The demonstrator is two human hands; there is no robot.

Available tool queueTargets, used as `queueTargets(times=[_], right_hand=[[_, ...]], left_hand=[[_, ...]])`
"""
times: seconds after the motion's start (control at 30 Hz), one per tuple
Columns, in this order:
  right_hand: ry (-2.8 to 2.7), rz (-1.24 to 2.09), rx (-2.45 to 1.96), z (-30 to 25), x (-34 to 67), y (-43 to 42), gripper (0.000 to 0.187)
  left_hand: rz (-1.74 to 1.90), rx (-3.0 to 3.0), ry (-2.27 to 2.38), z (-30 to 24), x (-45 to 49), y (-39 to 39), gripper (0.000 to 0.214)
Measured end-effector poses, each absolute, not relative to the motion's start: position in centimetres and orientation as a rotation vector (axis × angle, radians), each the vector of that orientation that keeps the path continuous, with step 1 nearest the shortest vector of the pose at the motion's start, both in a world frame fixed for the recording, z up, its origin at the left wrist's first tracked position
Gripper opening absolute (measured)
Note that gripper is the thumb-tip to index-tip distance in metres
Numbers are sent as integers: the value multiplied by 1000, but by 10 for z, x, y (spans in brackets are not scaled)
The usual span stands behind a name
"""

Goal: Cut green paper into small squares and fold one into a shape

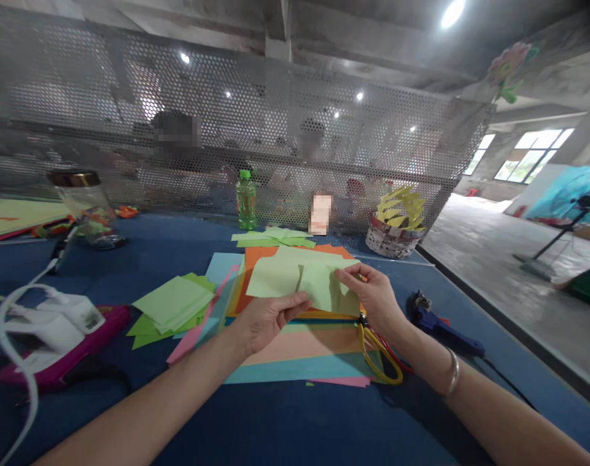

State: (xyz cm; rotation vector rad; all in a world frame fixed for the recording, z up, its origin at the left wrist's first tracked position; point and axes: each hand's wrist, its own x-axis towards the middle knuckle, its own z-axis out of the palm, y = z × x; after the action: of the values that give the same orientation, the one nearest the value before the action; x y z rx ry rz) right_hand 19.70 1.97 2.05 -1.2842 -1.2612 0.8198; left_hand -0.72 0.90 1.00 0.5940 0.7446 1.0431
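Both my hands hold a pale green sheet of paper (280,272) above a stack of coloured paper (256,346). My left hand (268,318) pinches its lower edge between thumb and fingers. At the right end, my right hand (370,291) grips the sheet with thumb and forefinger. An orange sheet (333,250) shows on top of the stack, beneath the held paper. Scissors (385,362) with yellow and red handles lie by the stack's right side, below my right hand; their blades are hidden.
Cut green sheets (173,304) lie left, more green strips (272,237) behind. A power strip (56,343) with white chargers, a glass jar (93,213), a green bottle (246,202), a lit phone (321,213), a basket (394,239) and a blue glue gun (443,327) surround them. A perforated screen (285,142) stands behind.
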Motion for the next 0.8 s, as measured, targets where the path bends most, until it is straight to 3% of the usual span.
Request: queueTargets(times=[0.13, 0.23, 0.37, 0.43, 0.63, 0.8], right_hand=[[-1340, 721, -1337, 23, 200, 22, 42], [-1448, 397, -1363, 28, 205, 23, 49], [-1850, -48, -1401, 31, 205, 20, 23], [-1974, 28, -1419, 31, 200, 18, 20], [-1967, 338, -1517, 22, 189, 25, 33], [-1934, 462, -1541, 19, 187, 31, 28]], left_hand=[[1054, 583, 801, 10, -6, 11, 14], [1048, 576, 836, 10, -7, 12, 13], [1034, 571, 872, 6, -6, 12, 15], [1017, 572, 882, 5, -4, 12, 15], [985, 563, 896, 7, -2, 9, 17], [991, 536, 892, 7, -4, 10, 17]])
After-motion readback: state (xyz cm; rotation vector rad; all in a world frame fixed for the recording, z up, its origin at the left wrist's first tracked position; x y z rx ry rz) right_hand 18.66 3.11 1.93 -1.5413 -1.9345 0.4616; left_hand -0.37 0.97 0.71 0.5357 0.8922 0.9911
